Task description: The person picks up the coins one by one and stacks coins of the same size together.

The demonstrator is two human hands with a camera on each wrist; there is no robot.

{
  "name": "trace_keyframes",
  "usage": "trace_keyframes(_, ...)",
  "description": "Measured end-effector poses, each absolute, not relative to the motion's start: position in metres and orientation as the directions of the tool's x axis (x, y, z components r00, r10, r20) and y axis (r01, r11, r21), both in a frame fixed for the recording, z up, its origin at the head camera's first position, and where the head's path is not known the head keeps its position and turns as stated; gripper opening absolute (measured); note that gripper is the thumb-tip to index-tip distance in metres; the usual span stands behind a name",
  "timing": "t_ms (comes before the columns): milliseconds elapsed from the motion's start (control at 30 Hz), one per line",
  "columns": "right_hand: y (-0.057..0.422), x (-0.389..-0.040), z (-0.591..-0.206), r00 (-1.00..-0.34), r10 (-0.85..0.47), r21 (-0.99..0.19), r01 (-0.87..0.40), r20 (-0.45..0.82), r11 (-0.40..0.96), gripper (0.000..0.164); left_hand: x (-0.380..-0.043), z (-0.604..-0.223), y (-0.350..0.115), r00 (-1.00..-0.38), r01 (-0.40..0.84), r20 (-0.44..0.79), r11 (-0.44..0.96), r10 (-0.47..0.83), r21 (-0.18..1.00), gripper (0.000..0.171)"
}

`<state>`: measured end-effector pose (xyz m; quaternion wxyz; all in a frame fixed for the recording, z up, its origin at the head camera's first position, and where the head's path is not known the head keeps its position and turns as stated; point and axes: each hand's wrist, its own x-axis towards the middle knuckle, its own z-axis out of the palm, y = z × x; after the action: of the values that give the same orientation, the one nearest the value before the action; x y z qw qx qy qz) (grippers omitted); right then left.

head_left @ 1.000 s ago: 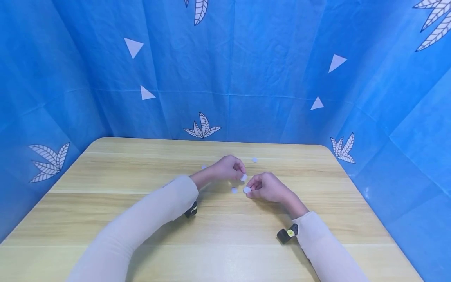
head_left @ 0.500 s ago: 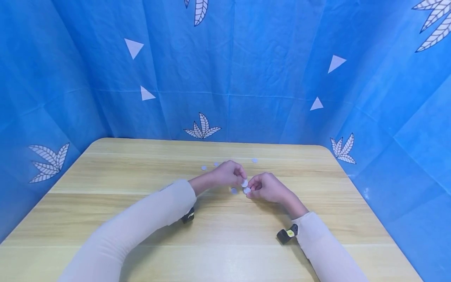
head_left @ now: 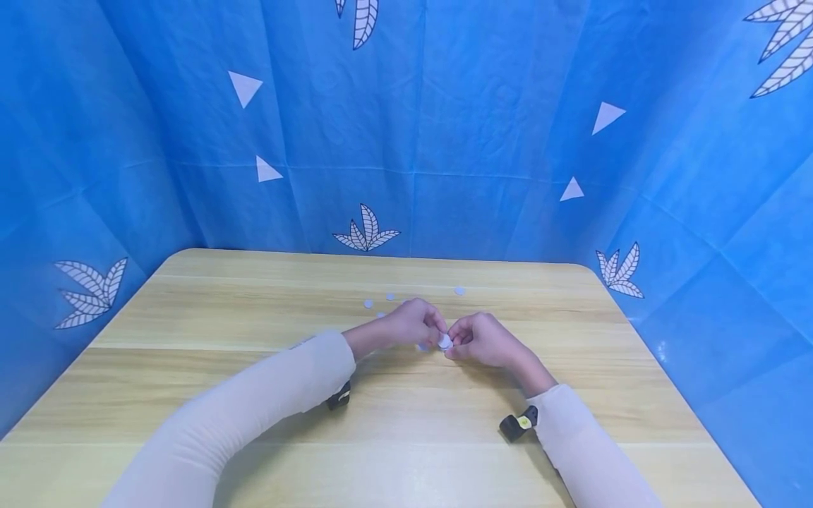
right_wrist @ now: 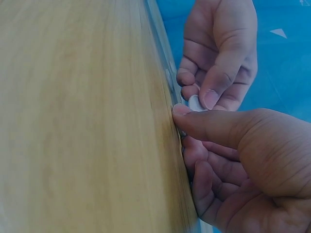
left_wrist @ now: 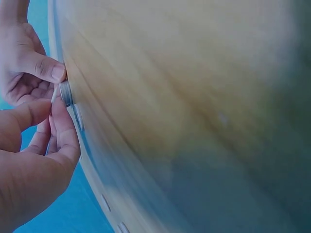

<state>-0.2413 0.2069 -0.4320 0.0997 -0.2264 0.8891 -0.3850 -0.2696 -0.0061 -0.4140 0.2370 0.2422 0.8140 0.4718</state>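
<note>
Between thumb and fingers my left hand [head_left: 413, 322] pinches a thin white disc [right_wrist: 195, 103], tilted, right above a low stack of white discs [left_wrist: 65, 92]. My right hand [head_left: 488, 340] holds that stack at the tabletop, thumb on the near side and fingers curled on the far side. The two hands' fingertips almost meet. In the head view the held disc and the stack overlap, so their edges are hard to separate. One loose white disc [head_left: 422, 346] lies just left of the stack, partly covered by my left hand.
More loose white discs lie behind my hands, among them one disc [head_left: 368, 304] to the left and another disc [head_left: 460, 291] near the back. The wooden table [head_left: 254, 289] ends at a blue patterned curtain [head_left: 476, 212]. Black wrist cameras sit under both sleeves.
My left hand has come down and slightly toward me with its disc, from behind the stack to right over it. The right hand has stayed in place.
</note>
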Motion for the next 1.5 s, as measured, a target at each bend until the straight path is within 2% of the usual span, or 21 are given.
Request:
trace_keyframes(1133,0.207,-0.241,-0.431,-0.878,-0.479,-0.727,-0.332,0.005,0.601,0.018,-0.271,-0.417,0.002,-0.815,0.132,-0.186,0.489,0.548,0.862,0.01)
trace_keyframes(1333,0.206,-0.24,-0.43,-0.882,-0.472,-0.735,-0.315,-0.007,0.6,0.019,-0.274,-0.418,-0.002,-0.82,0.236,-0.133,0.54,0.557,0.808,0.008)
trace_keyframes(1500,0.206,-0.24,-0.43,-0.885,-0.466,-0.734,-0.306,-0.015,0.607,0.018,-0.275,-0.417,-0.005,-0.79,0.357,-0.07,0.55,0.609,0.755,0.008)
